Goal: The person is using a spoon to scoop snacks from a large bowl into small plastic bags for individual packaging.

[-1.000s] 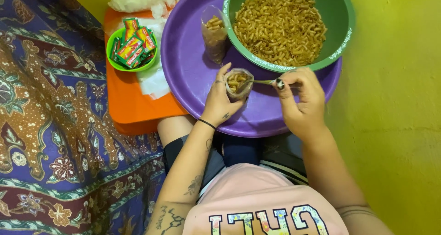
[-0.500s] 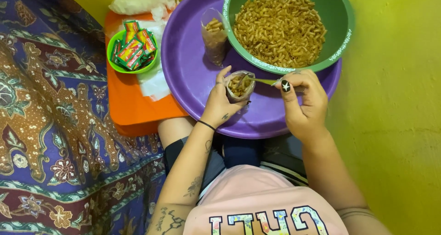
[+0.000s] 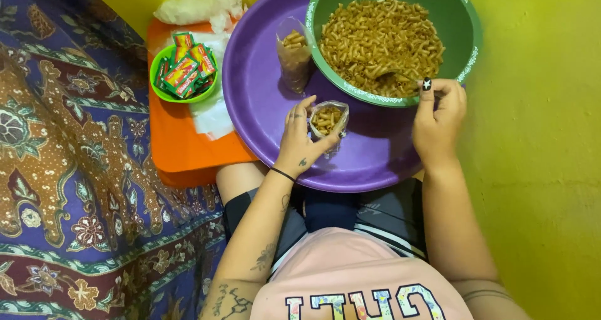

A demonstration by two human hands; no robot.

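Down on the purple tray (image 3: 263, 76) across the person's lap, the left hand (image 3: 299, 141) holds a small clear bag (image 3: 328, 121) of fried macaroni upright, fingers (image 3: 305, 107) curled round its side and thumb against its front, mouth open upward. Up at the near rim of the green bowl (image 3: 466, 25), the right hand (image 3: 438, 116) is closed on a spoon (image 3: 391, 79) whose handle is mostly hidden under the fingers; its bowl end dips into the macaroni (image 3: 382, 35) heaped in the bowl. One dark-painted nail with a pale star shows on the raised finger.

Another filled bag (image 3: 293, 60) stands on the tray just beside the bowl's left wall, well above the held bag. Left of the tray sits an orange tray (image 3: 172, 141) carrying a small green bowl (image 3: 156, 82) full of red-and-green sachets (image 3: 184, 66), with white paper under it and crumpled clear plastic (image 3: 191, 8) at the far end. A patterned cloth (image 3: 69, 170) covers the floor on the left; a yellow wall (image 3: 544, 170) stands on the right
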